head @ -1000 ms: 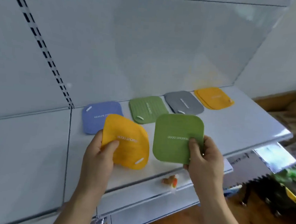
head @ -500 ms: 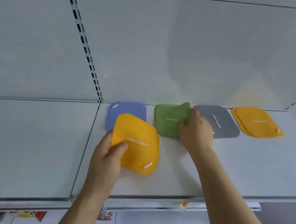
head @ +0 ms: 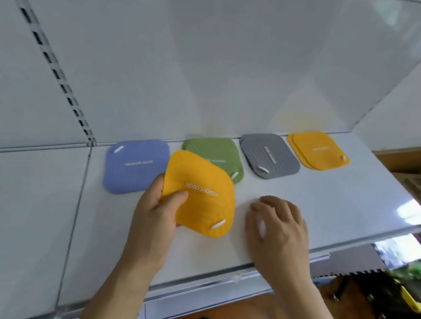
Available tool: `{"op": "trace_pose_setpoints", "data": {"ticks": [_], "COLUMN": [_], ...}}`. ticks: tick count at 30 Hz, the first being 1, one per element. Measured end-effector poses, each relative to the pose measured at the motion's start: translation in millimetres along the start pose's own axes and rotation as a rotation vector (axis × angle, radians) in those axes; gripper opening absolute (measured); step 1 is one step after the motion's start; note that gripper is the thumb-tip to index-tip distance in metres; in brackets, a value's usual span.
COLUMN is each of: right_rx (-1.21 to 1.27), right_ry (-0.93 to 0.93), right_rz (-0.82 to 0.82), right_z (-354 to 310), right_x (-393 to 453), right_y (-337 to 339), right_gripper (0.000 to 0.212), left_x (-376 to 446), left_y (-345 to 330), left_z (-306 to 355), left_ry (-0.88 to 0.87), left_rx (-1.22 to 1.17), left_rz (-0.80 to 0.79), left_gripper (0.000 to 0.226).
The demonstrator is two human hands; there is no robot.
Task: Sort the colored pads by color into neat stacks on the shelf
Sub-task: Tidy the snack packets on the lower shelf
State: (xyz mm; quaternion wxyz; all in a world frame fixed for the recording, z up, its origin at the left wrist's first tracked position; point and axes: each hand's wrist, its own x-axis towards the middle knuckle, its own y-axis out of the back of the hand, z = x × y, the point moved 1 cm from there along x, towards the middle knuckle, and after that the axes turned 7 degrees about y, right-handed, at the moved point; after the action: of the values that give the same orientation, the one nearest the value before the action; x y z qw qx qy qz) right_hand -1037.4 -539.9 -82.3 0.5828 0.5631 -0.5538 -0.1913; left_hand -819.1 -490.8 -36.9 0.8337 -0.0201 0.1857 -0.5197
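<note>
The left hand (head: 154, 211) pinched a yellow pad (head: 199, 196) by its corner, lifted above the shelf (head: 326, 202), likely bound for the yellow stack (head: 318, 150) at far right. The right hand (head: 276, 222) hovered relaxed, holding nothing. Blue pad (head: 135, 165), green stack (head: 215, 152) and grey pad (head: 269, 154) lay along the far edge.

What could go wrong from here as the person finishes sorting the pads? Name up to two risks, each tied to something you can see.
1. The left hand pinches the yellow pad by one corner, so it bends; it might slip or land crooked.
2. The yellow stack lies at the far right, past the grey pad; a reach across may nudge that or the green stack, whose pads already sit slightly offset.
</note>
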Motion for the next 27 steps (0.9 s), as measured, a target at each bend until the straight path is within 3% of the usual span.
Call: {"op": "trace_pose_setpoints", "data": {"ticks": [5,13,22,25,27], "right_rx": [0.018,0.037,0.097,0.185,0.230], "right_ry": [-0.029,-0.047,0.095,0.189,0.224], "right_rz": [-0.036,-0.039,-0.083,-0.069,-0.061], "right_z": [23,78,223,261,273], "right_x": [-45,-47,2,20,27], "right_y": [21,34,55,58,56], "right_gripper": [0.035,0.037,0.026,0.020,0.018], "left_x": [3,20,68,92,109], "left_y": [-56,-157,-289,-316,-326], "left_z": [-8,-11,-28,-34,-39], "left_ry": [0.042,0.086,0.107,0.119,0.077], "left_rx": [0.021,0.021,-0.035,-0.031,0.093], "left_rz": [-0.120,-0.222,-0.135,-0.042,0.051], "left_gripper": [0.044,0.035,0.034,0.034,0.028]}}
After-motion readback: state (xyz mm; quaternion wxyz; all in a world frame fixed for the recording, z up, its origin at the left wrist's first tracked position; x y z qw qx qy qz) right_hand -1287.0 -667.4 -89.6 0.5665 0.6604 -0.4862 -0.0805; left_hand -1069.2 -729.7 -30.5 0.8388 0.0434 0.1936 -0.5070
